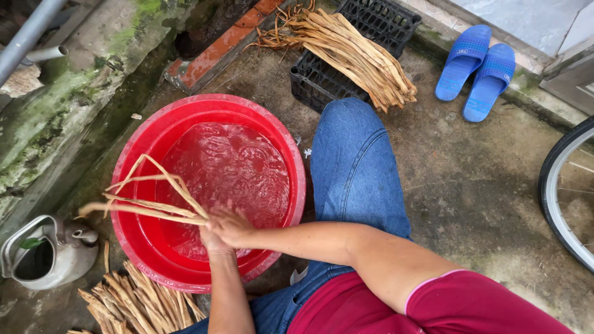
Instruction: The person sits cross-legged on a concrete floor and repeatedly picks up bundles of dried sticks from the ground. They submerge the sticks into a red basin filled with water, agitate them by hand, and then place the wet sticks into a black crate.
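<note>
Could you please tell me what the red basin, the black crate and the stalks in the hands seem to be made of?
Red basin: looks like moulded plastic, glossy, with a smooth rolled rim. Black crate: probably rigid plastic, matt, with a lattice of square holes. Stalks gripped by left hand and right hand: plant material, seemingly dried stems or roots, tan and fibrous, with bent ends.

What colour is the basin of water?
Bright red basin, clearest in the head view.
</note>
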`<state>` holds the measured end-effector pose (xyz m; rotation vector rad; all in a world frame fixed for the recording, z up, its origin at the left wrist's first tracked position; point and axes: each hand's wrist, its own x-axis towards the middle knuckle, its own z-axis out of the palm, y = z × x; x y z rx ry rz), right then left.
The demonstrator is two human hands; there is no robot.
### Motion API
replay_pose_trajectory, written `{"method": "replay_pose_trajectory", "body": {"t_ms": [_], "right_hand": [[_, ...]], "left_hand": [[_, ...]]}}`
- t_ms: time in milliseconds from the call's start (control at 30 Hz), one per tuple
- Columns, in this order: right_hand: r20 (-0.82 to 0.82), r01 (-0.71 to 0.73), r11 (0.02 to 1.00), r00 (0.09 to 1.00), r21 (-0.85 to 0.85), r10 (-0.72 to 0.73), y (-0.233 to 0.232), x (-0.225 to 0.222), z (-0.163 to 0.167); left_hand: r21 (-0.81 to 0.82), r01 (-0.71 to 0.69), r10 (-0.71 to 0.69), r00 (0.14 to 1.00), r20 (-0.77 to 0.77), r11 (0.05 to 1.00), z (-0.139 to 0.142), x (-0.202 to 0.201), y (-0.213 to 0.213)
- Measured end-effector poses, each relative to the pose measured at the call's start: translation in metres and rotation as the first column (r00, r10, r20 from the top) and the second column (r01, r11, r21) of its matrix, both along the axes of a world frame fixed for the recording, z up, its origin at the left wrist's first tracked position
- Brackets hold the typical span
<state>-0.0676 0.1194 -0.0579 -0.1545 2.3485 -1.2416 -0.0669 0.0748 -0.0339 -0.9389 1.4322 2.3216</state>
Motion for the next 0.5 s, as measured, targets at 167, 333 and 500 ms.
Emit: {"method": "replay_pose_trajectory", "body": {"t_ms": [167, 333, 500], "right_hand": [[-0.161, 0.078, 0.979, 0.986, 0.186, -0.047, 0.028, -0.026, -0.031], [0.233, 0.078, 0.981, 0.972, -0.179, -0.035, 0.017, -0.04, -0.042], [0.389, 0.28, 0.837, 0.917, -0.47, -0.089, 0.03, -0.059, -0.038]], "left_hand": [[0.205, -0.021, 0.037, 0.997, -0.074, 0.978, -0.037, -0.004, -0.011], [-0.332, 0.063, -0.051, 0.998, 0.044, 0.941, -0.077, -0.005, -0.036], [-0.668, 0.342, -0.355, 0.927, 0.123, 0.661, -0.082, 0.005, -0.004]]}}
